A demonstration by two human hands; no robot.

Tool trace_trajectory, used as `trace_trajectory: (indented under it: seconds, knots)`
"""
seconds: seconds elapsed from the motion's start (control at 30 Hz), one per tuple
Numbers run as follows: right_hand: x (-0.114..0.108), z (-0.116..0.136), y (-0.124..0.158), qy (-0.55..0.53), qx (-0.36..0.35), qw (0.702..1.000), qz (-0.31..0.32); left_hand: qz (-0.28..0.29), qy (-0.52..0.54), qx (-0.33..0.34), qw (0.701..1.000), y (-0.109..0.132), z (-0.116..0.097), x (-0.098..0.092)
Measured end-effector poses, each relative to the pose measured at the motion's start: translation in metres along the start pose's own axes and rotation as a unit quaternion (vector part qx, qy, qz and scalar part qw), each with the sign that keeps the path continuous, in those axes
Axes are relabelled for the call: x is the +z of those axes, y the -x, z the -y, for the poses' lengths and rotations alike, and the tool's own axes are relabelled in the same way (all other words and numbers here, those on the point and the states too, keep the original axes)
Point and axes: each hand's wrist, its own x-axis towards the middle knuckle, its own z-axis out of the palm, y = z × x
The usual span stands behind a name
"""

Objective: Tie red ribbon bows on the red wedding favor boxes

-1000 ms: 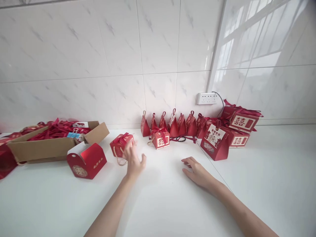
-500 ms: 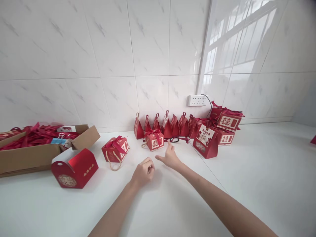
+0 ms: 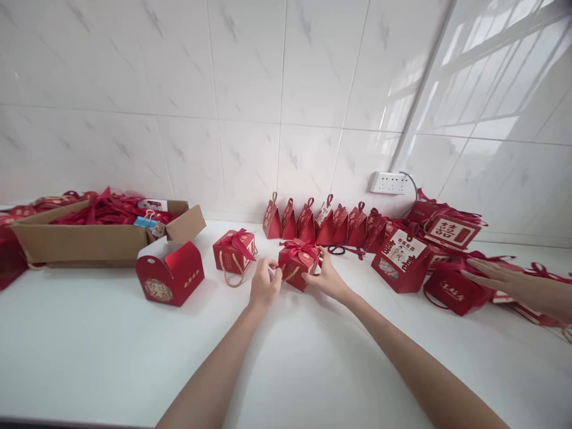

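A small red gift box with a red ribbon bow [image 3: 298,265] stands on the white counter [image 3: 111,351]. My left hand [image 3: 264,285] pinches its left edge with curled fingers. My right hand [image 3: 328,277] grips its right side. A second ribboned red box with a rope handle [image 3: 234,253] stands just to the left, apart from my hands. Another person's hand [image 3: 496,277] reaches in from the right over a flat red box [image 3: 452,291].
A cardboard box of red ribbons [image 3: 84,241] sits at the left, with a rounded red box [image 3: 170,279] in front of it. A row of red triangular boxes [image 3: 326,221] lines the tiled wall. Stacked red boxes [image 3: 449,229] and a power strip [image 3: 388,182] are at the right.
Both my hands moved forward and closed on the bow-topped box, which now sits nearer to me. Another person's hand and more red boxes have come into view at the right.
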Motion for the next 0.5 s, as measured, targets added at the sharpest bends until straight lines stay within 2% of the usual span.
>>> trace_trajectory:
  seconds: [0.07, 0.13, 0.2, 0.3, 0.33, 0.4, 0.43, 0.5]
  knots:
    - [-0.019, -0.002, 0.025, -0.056, -0.021, 0.992, 0.115, 0.010, 0.024, -0.011, 1.000, -0.001, -0.005, -0.001]
    - [-0.036, -0.004, 0.042, -0.111, -0.020, 0.980, 0.166, 0.054, 0.046, -0.015, 0.997, -0.002, -0.013, -0.004]
    - [-0.048, -0.007, 0.050, -0.171, -0.016, 0.974, 0.145, 0.111, 0.064, -0.019, 0.992, -0.003, -0.023, -0.008]
    - [-0.054, -0.009, 0.051, -0.195, 0.008, 0.979, 0.065, 0.233, 0.059, -0.063, 0.969, -0.007, -0.036, -0.020]
    - [-0.053, -0.008, 0.050, -0.188, 0.031, 0.980, 0.055, 0.291, 0.045, -0.097, 0.951, -0.009, -0.040, -0.024]
    - [-0.049, -0.005, 0.050, -0.188, 0.089, 0.976, 0.067, 0.410, 0.007, -0.175, 0.895, -0.011, -0.047, -0.032]
    - [-0.045, -0.004, 0.050, -0.207, 0.114, 0.968, 0.081, 0.452, -0.008, -0.207, 0.867, -0.011, -0.050, -0.034]
    - [-0.038, -0.003, 0.050, -0.276, 0.146, 0.945, 0.100, 0.490, -0.015, -0.237, 0.839, -0.012, -0.052, -0.038]
